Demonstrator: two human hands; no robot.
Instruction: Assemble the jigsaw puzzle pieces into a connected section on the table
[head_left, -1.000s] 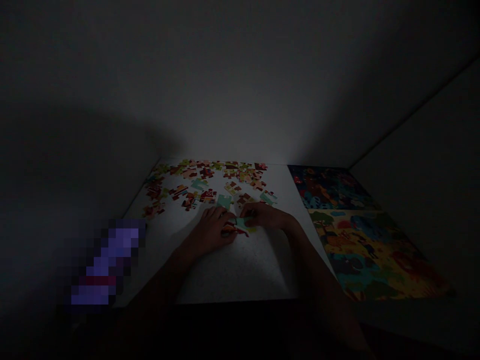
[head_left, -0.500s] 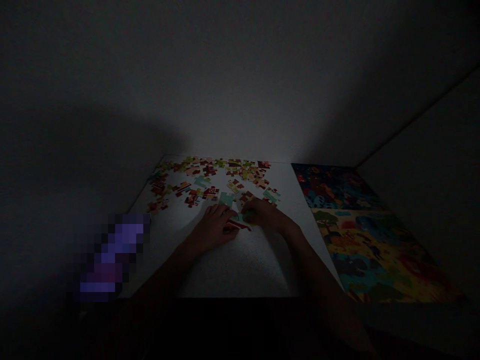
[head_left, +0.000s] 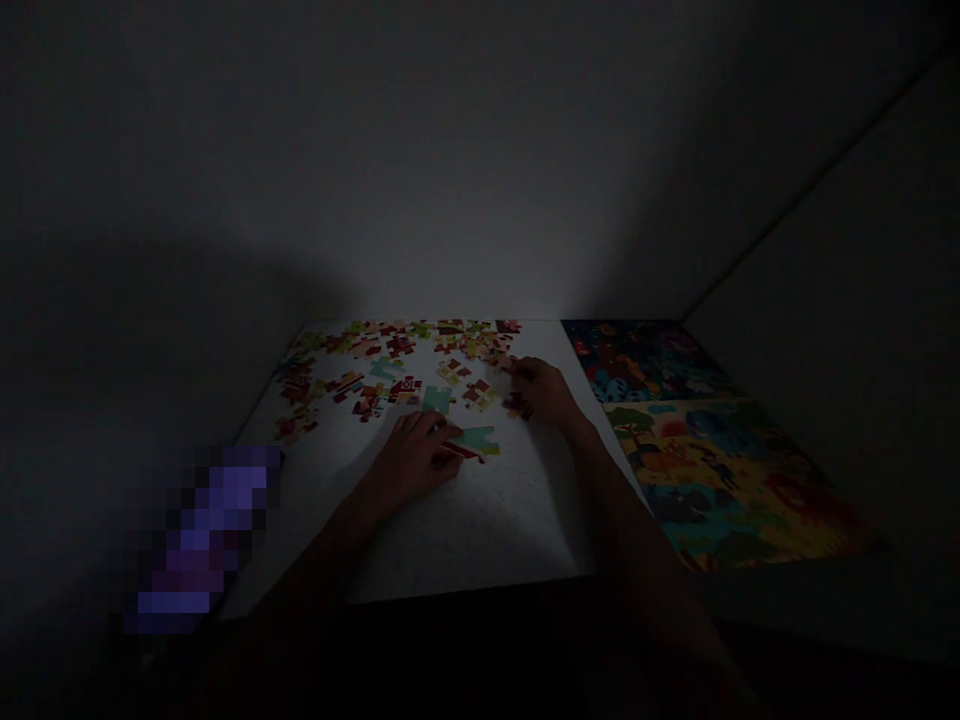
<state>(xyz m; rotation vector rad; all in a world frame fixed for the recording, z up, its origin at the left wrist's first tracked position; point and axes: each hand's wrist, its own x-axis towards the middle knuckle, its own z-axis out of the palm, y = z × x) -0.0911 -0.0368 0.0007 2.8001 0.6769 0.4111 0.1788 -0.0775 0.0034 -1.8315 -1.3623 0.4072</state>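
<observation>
My left hand [head_left: 412, 448] rests on the white tabletop, its fingers closed on the left end of a light-blue and red puzzle piece [head_left: 478, 440]. Whether this is one piece or several joined ones is hard to tell in the dim light. Farther right, my right hand [head_left: 546, 388] has its fingers bent together at a puzzle piece, mostly hidden under them. A dark red puzzle piece [head_left: 517, 406] shows just below those fingers. Between the hands lie a light-blue piece [head_left: 436, 400] and a brown and cream piece [head_left: 478, 394].
Many loose puzzle pieces [head_left: 366, 347] spread over the back and left of the white table [head_left: 480, 540]. Two colourful animal pictures [head_left: 720, 470] lie along the right side. A wall [head_left: 450, 200] rises behind the table. A blurred purple patch [head_left: 202, 540] is at the left.
My right hand has left the light-blue and red piece and moved right and away from me to the loose pieces. My left hand still holds that piece. The view has shifted slightly.
</observation>
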